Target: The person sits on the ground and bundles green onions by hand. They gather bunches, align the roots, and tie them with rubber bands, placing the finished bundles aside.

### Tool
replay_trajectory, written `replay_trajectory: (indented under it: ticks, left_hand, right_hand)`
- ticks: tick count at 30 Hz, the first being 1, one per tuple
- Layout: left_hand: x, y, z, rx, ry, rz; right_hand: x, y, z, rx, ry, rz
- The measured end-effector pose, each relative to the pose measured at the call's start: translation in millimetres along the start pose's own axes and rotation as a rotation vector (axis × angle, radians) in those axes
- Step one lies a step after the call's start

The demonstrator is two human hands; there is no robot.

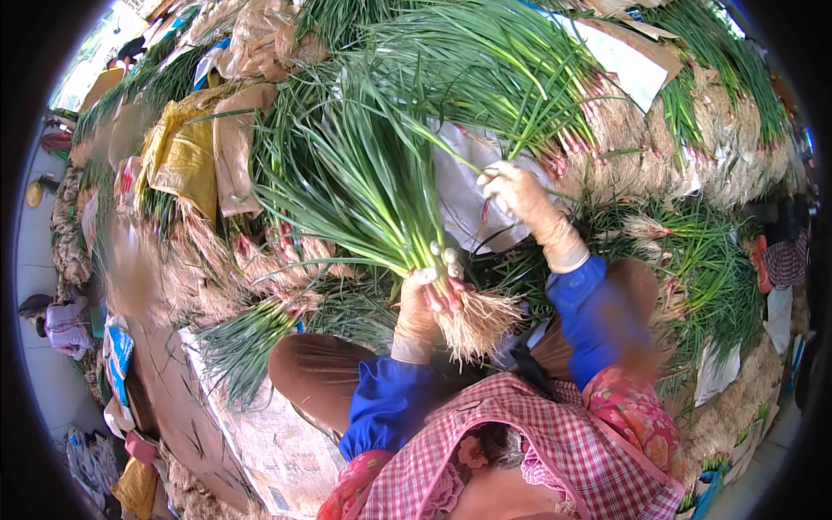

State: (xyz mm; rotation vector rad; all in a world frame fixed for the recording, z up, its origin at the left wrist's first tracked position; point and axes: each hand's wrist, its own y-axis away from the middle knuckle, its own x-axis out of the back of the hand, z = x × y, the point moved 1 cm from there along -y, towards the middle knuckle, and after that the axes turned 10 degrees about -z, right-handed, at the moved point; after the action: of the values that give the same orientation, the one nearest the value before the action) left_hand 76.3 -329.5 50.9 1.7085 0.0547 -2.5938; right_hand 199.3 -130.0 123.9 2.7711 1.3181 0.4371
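Observation:
My left hand (417, 302), in a pale glove, is wrapped around the lower stems of a thick bunch of spring onions (383, 195). Their long green leaves fan out away from me, and the reddish bulbs and tangled pale roots (478, 322) stick out toward my lap. To the right and farther out, my gloved right hand (517, 192) pinches a thin green stalk (455, 153) between its fingers. A white plastic sheet (468, 195) lies beneath and beside that hand. Which leaves belong to the pinched stalk is hard to tell where they cross.
A large heap of spring onions (481, 71) lies beyond my hands, roots to the right. More lie at right (708, 273), and a small bundle (250, 341) rests by my left knee. Yellow sacking (182, 162) covers others. A person (65, 325) is at far left.

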Motion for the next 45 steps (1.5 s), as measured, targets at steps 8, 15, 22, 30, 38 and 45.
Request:
replay_trajectory:
  ticks: [8, 15, 22, 30, 38, 45]
  left_hand:
    - [10.1, 3.7, -12.5, 0.100, -0.265, 0.309]
    - [-23.7, 8.9, 14.6, 0.157, -0.360, 0.275]
    - [-56.7, 20.4, 72.0, -0.252, 0.309, -0.136]
    - [-40.4, 16.5, 77.6, -0.279, 0.150, -0.143]
    - [-46.8, 33.6, 95.6, -0.348, 0.337, -0.352]
    - [-34.4, 37.3, 112.0, -0.395, 0.489, -0.482]
  right_hand:
    - [-97.1, 13.3, -3.7, 0.188, 0.856, 0.392]
    - [-72.1, 38.6, -11.7, 0.105, -0.675, 0.322]
    - [-35.5, 57.3, 52.2, -0.141, 0.667, -0.638]
    - [-71.1, 32.5, 18.5, -0.120, 0.638, 0.106]
    - [69.8, 164.0, 3.7, -0.198, 0.677, 0.748]
    - [109.0, 160.7, -4.2, -0.418, 0.935, 0.550]
